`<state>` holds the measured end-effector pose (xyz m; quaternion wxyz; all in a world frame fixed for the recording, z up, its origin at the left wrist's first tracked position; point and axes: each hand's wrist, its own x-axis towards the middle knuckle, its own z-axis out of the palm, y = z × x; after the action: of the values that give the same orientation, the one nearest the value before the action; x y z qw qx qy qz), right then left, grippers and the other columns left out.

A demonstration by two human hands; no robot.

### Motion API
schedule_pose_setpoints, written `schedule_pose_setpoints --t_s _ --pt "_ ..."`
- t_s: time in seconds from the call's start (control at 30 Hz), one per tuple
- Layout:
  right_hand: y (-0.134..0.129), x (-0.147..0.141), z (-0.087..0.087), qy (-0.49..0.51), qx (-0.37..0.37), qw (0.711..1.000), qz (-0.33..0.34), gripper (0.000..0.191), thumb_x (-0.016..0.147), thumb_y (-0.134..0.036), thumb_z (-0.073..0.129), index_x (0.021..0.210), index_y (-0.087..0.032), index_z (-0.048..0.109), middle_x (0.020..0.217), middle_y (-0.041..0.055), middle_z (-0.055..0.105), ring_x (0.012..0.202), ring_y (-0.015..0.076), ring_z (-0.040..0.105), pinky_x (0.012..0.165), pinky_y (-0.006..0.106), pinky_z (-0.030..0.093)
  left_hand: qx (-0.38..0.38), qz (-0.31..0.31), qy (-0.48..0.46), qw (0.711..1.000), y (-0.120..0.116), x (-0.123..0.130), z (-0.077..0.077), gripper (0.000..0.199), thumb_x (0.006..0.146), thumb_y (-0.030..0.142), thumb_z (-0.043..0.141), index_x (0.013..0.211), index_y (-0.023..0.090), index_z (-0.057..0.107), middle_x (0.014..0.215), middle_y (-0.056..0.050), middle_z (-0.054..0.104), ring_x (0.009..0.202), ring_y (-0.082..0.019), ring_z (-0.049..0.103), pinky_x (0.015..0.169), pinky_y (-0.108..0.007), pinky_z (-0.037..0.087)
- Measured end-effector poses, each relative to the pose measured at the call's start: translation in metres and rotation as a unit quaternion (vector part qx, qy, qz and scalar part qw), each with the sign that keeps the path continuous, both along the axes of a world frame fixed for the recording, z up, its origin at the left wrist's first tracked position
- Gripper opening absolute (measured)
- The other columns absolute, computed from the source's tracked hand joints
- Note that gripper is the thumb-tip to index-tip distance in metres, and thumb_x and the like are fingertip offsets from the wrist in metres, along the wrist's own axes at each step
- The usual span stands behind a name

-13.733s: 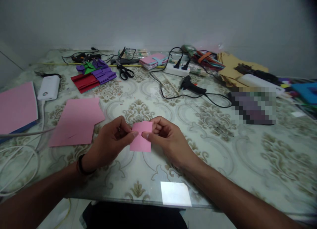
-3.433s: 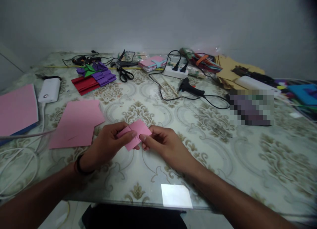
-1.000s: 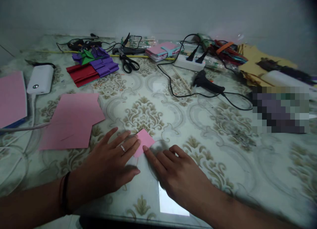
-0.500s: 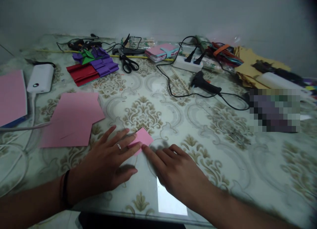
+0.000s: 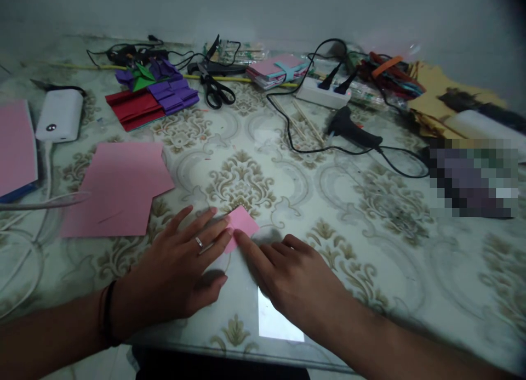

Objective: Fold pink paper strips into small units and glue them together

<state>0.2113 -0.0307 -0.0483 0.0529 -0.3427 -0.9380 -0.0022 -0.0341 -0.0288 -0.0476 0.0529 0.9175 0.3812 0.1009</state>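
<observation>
Fingers of 1 left hand point(image 5: 172, 265), palm down and spread open, rest on 1 small pink paper piece point(image 5: 246, 221) lying on a pale table point(image 5: 283, 191) with a tan and grey scroll pattern. 1 right hand point(image 5: 296, 270) meets the same piece with 1 extended index finger, its other fingers curled; what those may hold cannot be told. The left hand wears 1 silver ring point(image 5: 199, 242), and its wrist carries 1 black band point(image 5: 107, 314).

Left of the hands lies 1 larger pink sheet point(image 5: 119, 188) with angular edges. Beyond it sits 1 white rounded device point(image 5: 61, 114) with 1 round button and 1 white cable point(image 5: 48, 166), near 1 pink-topped stack point(image 5: 14, 144) at the left edge.

Farther back are 1 red pleated paper point(image 5: 133, 108), 1 purple pleated paper point(image 5: 176, 95) and 1 green folded paper point(image 5: 142, 77). To their right are 1 pair of black-handled scissors point(image 5: 217, 92), 1 paper stack point(image 5: 273, 70) with 1 light-blue band, 1 white power strip point(image 5: 322, 96) holding 2 black plugs, 2 thin pale sticks point(image 5: 308, 122) and 1 black glue gun point(image 5: 355, 132). At right, 1 item point(image 5: 468, 177) is pixelated.
</observation>
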Motion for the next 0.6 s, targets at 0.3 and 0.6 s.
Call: schedule_pose_setpoints --t_s 0.3,0.6 --pt "-0.005 0.009 0.013 0.109 -0.066 0.992 0.005 0.034 0.092 -0.01 0.054 0.124 -0.007 0.067 0.078 0.0013 0.073 0.063 0.0184 0.067 0.067 0.036 0.043 -0.023 0.006 -0.015 1.0 -0.001 0.0 0.0 0.05 0.093 0.033 0.062 0.142 0.019 0.06 0.159 -0.005 0.054 0.156 -0.033 0.032 0.13 -0.055 0.015" --pt "0.01 -0.007 0.007 0.046 -0.03 0.998 -0.031 0.049 0.085 -0.007 0.063 0.134 -0.006 0.063 0.094 0.0054 0.081 0.063 0.0209 0.071 0.058 0.038 0.044 -0.062 0.005 -0.008 0.998 0.003 0.001 0.0 0.055 0.088 0.026 0.064 0.143 0.02 0.06 0.166 -0.007 0.044 0.158 -0.035 0.027 0.129 -0.058 0.019"
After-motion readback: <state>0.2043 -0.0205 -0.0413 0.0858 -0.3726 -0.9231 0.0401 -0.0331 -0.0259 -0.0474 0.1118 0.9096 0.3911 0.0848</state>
